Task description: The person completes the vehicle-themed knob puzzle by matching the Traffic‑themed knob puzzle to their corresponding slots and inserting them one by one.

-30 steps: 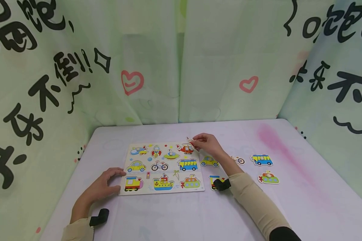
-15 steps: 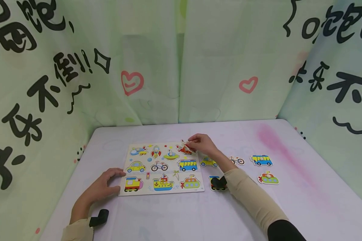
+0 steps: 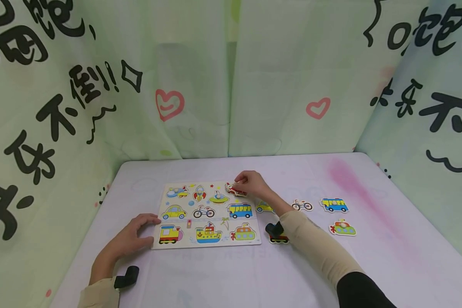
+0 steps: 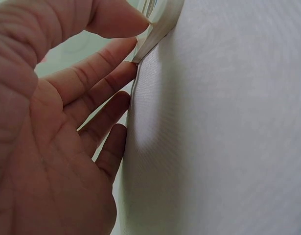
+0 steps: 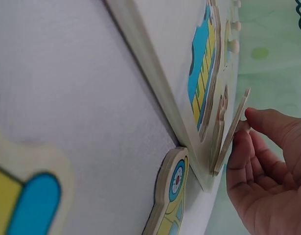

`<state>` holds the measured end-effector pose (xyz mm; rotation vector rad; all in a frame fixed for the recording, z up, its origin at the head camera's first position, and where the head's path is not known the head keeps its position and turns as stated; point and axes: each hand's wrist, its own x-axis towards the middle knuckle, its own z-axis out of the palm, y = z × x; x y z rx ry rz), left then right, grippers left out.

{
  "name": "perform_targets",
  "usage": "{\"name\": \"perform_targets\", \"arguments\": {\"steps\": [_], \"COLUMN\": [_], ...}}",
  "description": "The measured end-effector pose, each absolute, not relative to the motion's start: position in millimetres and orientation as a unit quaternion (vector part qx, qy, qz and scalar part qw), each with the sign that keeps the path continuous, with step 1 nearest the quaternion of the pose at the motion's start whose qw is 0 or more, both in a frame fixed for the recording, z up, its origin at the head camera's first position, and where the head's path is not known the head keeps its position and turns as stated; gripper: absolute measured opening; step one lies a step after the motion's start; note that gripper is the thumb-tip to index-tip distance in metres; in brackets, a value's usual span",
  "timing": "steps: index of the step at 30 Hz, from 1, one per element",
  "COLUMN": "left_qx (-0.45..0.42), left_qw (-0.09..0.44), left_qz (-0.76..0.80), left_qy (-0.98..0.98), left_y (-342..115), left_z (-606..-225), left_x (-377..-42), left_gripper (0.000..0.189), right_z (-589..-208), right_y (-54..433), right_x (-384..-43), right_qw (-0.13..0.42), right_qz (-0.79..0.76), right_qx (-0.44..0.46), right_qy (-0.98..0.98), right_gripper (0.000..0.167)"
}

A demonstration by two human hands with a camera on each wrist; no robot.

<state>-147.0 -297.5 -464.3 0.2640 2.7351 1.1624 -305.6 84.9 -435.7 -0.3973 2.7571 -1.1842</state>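
My right hand (image 3: 253, 185) is pinched narrow, thumb and finger on the small knob of a red helicopter-shaped wooden piece (image 5: 232, 132). I hold it tilted over the upper right corner of a pale rectangular wooden board (image 3: 220, 214) with colourful vehicle pictures; whether its lower edge touches, I cannot tell. My left hand (image 3: 127, 235), fingers extended and thumb apart, touches the board's left edge.

Right beside the board's right edge lie a yellow car piece (image 3: 264, 207) and, partly hidden by the black wrist mount (image 3: 274, 229), a train piece (image 3: 279, 241). Farther right on the white tablecloth (image 3: 200, 278) are a bicycle piece (image 3: 302, 205), a blue-and-yellow bus piece (image 3: 334, 205) and a green-and-yellow submarine piece (image 3: 343, 228).

Thick black Chinese characters (image 3: 55, 117) cover the pale green curtain (image 3: 269, 77): I read 不 on both sides and "!!" at left; several others are cut off.
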Motion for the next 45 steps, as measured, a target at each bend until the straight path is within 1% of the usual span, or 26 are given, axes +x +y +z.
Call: {"name": "perform_targets", "arguments": {"steps": [12,25,38,45], "left_qx": [0.084,0.071,0.072,0.076], "left_qw": [0.086,0.098,0.095,0.091], "left_qz": [0.392,0.397,0.394,0.394], "left_qy": [0.912,0.910,0.911,0.911], "left_y": [-296.2,-294.8,-294.3,-295.3], "left_z": [-461.9,-461.6,-460.1,-459.8], "left_x": [-148.5,-149.1,-147.4,-146.6], "left_gripper": [0.048,0.048,0.049,0.049], "right_z": [-435.8,-441.9,-433.9,-431.9], "right_y": [74.6,77.4,94.4,104.9], "right_x": [-307.2,-308.7,-292.8,-280.9], "right_qw": [0.057,0.057,0.035,0.031], "right_qz": [-0.348,-0.337,-0.419,-0.438], "right_qx": [-0.139,-0.136,-0.103,-0.097], "right_qy": [0.925,0.930,0.902,0.893], "right_gripper": [0.022,0.022,0.029,0.029]}}
